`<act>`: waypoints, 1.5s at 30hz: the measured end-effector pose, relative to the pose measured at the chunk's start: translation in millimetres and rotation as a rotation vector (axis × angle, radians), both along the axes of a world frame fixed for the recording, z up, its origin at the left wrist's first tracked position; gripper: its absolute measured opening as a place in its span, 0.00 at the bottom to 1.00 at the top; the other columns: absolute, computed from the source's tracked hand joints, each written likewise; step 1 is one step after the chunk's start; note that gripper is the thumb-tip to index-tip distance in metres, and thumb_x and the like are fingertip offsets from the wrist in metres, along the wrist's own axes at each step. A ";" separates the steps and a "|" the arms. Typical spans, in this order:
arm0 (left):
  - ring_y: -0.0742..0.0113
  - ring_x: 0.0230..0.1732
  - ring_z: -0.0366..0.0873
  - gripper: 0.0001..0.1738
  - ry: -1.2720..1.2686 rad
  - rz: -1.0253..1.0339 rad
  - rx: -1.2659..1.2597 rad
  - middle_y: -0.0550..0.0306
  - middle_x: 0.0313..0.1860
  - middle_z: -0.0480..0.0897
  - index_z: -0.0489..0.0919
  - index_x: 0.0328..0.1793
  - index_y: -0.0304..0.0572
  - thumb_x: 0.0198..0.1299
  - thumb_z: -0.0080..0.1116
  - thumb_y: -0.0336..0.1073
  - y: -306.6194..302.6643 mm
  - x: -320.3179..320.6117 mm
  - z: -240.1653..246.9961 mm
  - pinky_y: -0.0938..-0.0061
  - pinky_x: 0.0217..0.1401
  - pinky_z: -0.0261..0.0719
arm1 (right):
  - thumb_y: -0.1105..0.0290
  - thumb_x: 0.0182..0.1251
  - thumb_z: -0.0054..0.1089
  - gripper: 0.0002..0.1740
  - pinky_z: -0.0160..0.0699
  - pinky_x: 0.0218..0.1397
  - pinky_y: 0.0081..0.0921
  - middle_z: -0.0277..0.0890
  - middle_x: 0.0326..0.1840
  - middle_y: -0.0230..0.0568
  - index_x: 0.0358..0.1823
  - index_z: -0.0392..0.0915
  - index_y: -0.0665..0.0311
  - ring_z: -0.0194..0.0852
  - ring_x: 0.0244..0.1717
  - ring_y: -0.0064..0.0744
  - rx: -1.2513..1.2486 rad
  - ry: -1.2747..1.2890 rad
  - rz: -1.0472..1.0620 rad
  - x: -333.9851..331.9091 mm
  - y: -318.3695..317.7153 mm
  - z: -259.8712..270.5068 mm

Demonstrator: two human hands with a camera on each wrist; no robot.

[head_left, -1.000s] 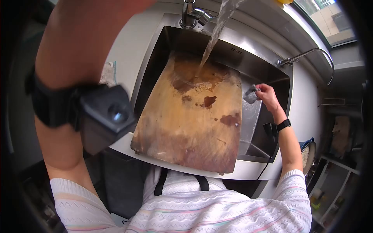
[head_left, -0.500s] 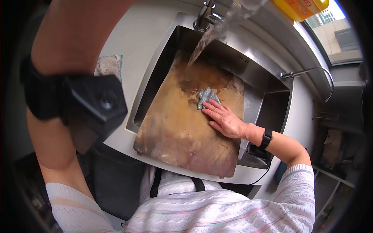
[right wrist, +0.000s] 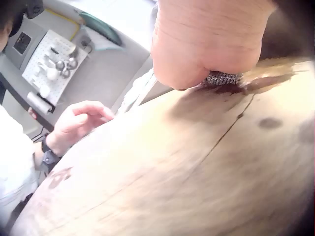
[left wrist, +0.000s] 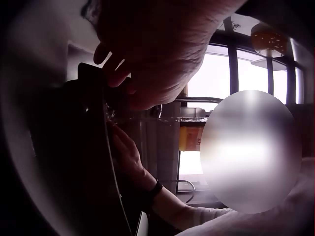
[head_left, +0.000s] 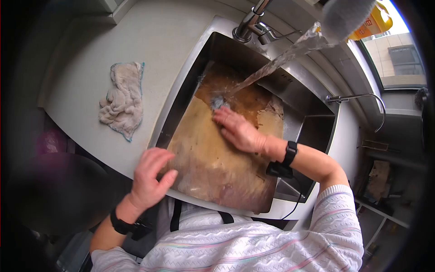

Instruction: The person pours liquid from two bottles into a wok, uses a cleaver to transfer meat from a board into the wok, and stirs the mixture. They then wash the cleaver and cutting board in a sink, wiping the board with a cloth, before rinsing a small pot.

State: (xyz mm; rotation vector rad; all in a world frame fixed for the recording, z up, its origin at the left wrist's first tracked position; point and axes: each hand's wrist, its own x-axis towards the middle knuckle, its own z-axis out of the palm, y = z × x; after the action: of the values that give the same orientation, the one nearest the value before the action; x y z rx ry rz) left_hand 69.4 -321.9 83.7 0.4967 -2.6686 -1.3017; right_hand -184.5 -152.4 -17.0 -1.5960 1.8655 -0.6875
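Observation:
A large wooden cutting board leans across the steel sink, wet and darkly stained on its upper part. Flat and stretched out, the fingers of my right hand press a silvery mesh scouring cloth onto the board near its upper left. Some of the mesh shows under that hand in the right wrist view. Beside the board's lower left edge, my left hand hovers with loosely bent fingers and holds nothing. Running water slants down onto the board close to the cloth.
A crumpled beige rag lies on the counter left of the sink. Behind the sink stand a chrome faucet and a yellow bottle. A thin curved tap rises at the right.
My right hand went from the sink's right side, the cloth in its fingers, onto the board, then slid up and left. My left arm came down from high up to the board's left edge.

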 end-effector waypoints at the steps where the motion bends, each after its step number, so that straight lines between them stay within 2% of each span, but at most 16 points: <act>1: 0.47 0.53 0.71 0.18 0.028 -0.009 -0.039 0.47 0.48 0.76 0.77 0.47 0.34 0.50 0.61 0.32 5.8 0.0 -5.1 0.62 0.58 0.69 | 0.72 0.64 0.50 0.26 0.53 0.72 0.43 0.56 0.71 0.52 0.64 0.63 0.65 0.47 0.74 0.50 -0.035 0.036 0.055 5.6 -1.4 4.8; 3: 0.46 0.54 0.70 0.18 0.045 -0.013 -0.112 0.47 0.49 0.76 0.77 0.47 0.34 0.50 0.61 0.33 11.4 -1.4 -11.8 0.61 0.58 0.69 | 0.65 0.67 0.48 0.27 0.50 0.72 0.46 0.53 0.73 0.51 0.67 0.60 0.62 0.46 0.75 0.47 0.048 0.167 0.143 -18.5 -13.2 -9.7; 5: 0.45 0.55 0.69 0.17 0.050 -0.022 -0.179 0.47 0.50 0.75 0.77 0.47 0.34 0.50 0.61 0.33 16.2 -1.6 -18.1 0.59 0.58 0.68 | 0.61 0.68 0.45 0.27 0.52 0.70 0.49 0.57 0.70 0.52 0.67 0.60 0.63 0.51 0.72 0.47 0.218 0.219 0.053 -60.5 -37.1 -30.9; 7: 0.44 0.56 0.69 0.16 0.064 -0.014 -0.210 0.47 0.50 0.75 0.78 0.46 0.35 0.50 0.60 0.33 16.2 -3.4 -22.4 0.57 0.59 0.67 | 0.59 0.68 0.45 0.26 0.60 0.66 0.47 0.63 0.64 0.56 0.63 0.63 0.65 0.59 0.66 0.53 0.042 0.280 -0.110 -111.6 -48.2 -110.0; 8: 0.44 0.56 0.69 0.16 0.061 -0.011 -0.219 0.47 0.50 0.75 0.78 0.46 0.35 0.50 0.60 0.33 15.6 -2.9 -23.6 0.57 0.59 0.67 | 0.59 0.68 0.45 0.26 0.60 0.66 0.47 0.63 0.64 0.56 0.63 0.63 0.65 0.59 0.66 0.53 0.033 0.277 -0.108 -118.2 -56.5 -112.2; 10: 0.44 0.56 0.69 0.15 0.080 -0.021 -0.200 0.47 0.51 0.76 0.78 0.44 0.36 0.49 0.60 0.32 15.2 -1.5 -25.3 0.57 0.59 0.68 | 0.60 0.67 0.47 0.24 0.66 0.61 0.44 0.67 0.59 0.59 0.60 0.66 0.67 0.63 0.62 0.58 0.218 0.178 -0.220 -121.6 -66.1 -106.6; 12: 0.44 0.56 0.69 0.15 0.103 -0.016 -0.195 0.47 0.51 0.76 0.79 0.44 0.36 0.48 0.60 0.32 14.6 -1.6 -26.8 0.56 0.59 0.68 | 0.64 0.65 0.49 0.23 0.69 0.60 0.41 0.66 0.59 0.62 0.58 0.67 0.69 0.65 0.60 0.59 -0.022 0.061 -0.123 -94.6 -46.6 -89.8; 16: 0.43 0.55 0.69 0.14 0.129 -0.012 -0.177 0.47 0.50 0.76 0.79 0.43 0.38 0.47 0.60 0.30 14.4 -2.6 -28.0 0.56 0.58 0.69 | 0.69 0.63 0.52 0.28 0.53 0.72 0.42 0.57 0.69 0.56 0.65 0.61 0.70 0.50 0.73 0.54 0.055 -0.044 0.135 -9.3 -15.2 21.4; 19: 0.43 0.55 0.69 0.14 0.131 -0.010 -0.176 0.47 0.50 0.76 0.79 0.43 0.37 0.47 0.60 0.30 14.0 -3.1 -27.0 0.57 0.58 0.69 | 0.66 0.65 0.52 0.30 0.47 0.74 0.45 0.50 0.74 0.52 0.67 0.59 0.67 0.43 0.76 0.49 0.022 0.064 0.244 -3.1 -17.5 13.4; 26: 0.43 0.55 0.69 0.13 0.109 0.003 -0.183 0.48 0.49 0.77 0.79 0.42 0.37 0.48 0.59 0.29 8.8 -4.5 -24.4 0.57 0.59 0.68 | 0.56 0.68 0.46 0.31 0.45 0.75 0.44 0.51 0.72 0.58 0.65 0.60 0.72 0.43 0.74 0.56 0.102 0.121 -0.078 -59.3 -74.8 -59.6; 29: 0.43 0.55 0.69 0.12 0.128 0.022 -0.186 0.48 0.49 0.77 0.79 0.42 0.37 0.48 0.59 0.29 10.6 -4.3 -26.2 0.57 0.59 0.68 | 0.58 0.66 0.50 0.30 0.49 0.73 0.44 0.54 0.70 0.61 0.62 0.63 0.73 0.48 0.72 0.60 0.012 0.047 -0.046 -16.4 -64.6 -29.4; 30: 0.43 0.55 0.69 0.12 0.130 0.021 -0.178 0.48 0.49 0.77 0.79 0.42 0.37 0.48 0.59 0.29 12.1 -3.9 -26.5 0.57 0.59 0.68 | 0.58 0.65 0.51 0.30 0.49 0.73 0.44 0.55 0.69 0.61 0.63 0.62 0.72 0.49 0.72 0.60 0.074 -0.115 0.032 4.1 -64.0 17.8; 33: 0.43 0.55 0.69 0.12 0.141 0.026 -0.182 0.49 0.49 0.77 0.79 0.42 0.37 0.49 0.58 0.29 11.6 -4.9 -26.2 0.57 0.59 0.68 | 0.58 0.67 0.50 0.30 0.44 0.74 0.52 0.51 0.73 0.54 0.66 0.60 0.66 0.40 0.76 0.50 -0.082 -0.052 0.212 54.5 -51.1 28.2; 35: 0.44 0.55 0.69 0.11 0.124 0.013 -0.201 0.48 0.49 0.77 0.79 0.41 0.37 0.51 0.57 0.29 11.3 -4.9 -24.0 0.58 0.59 0.68 | 0.58 0.68 0.48 0.29 0.44 0.73 0.53 0.51 0.74 0.48 0.67 0.60 0.63 0.41 0.76 0.45 -0.047 0.115 0.245 35.1 -58.7 12.3; 41: 0.45 0.55 0.70 0.10 0.121 -0.005 -0.203 0.48 0.49 0.77 0.79 0.41 0.36 0.52 0.56 0.29 12.5 -4.0 -24.0 0.59 0.59 0.68 | 0.56 0.70 0.42 0.28 0.48 0.71 0.52 0.51 0.75 0.43 0.67 0.61 0.62 0.44 0.76 0.43 0.269 0.165 -0.184 -55.6 -42.2 -37.8; 45: 0.45 0.54 0.70 0.11 0.155 0.008 -0.175 0.50 0.49 0.77 0.80 0.40 0.37 0.49 0.57 0.28 15.1 -6.7 -26.9 0.59 0.58 0.68 | 0.58 0.69 0.45 0.27 0.46 0.73 0.54 0.50 0.75 0.48 0.67 0.61 0.63 0.42 0.76 0.44 0.107 -0.034 -0.107 -0.2 20.2 -0.9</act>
State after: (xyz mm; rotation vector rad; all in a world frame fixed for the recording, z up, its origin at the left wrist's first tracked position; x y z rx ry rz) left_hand 62.7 -306.8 56.8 0.3669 -2.6162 -1.0452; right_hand -184.7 -132.3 -18.0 -1.4177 1.9406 -0.6443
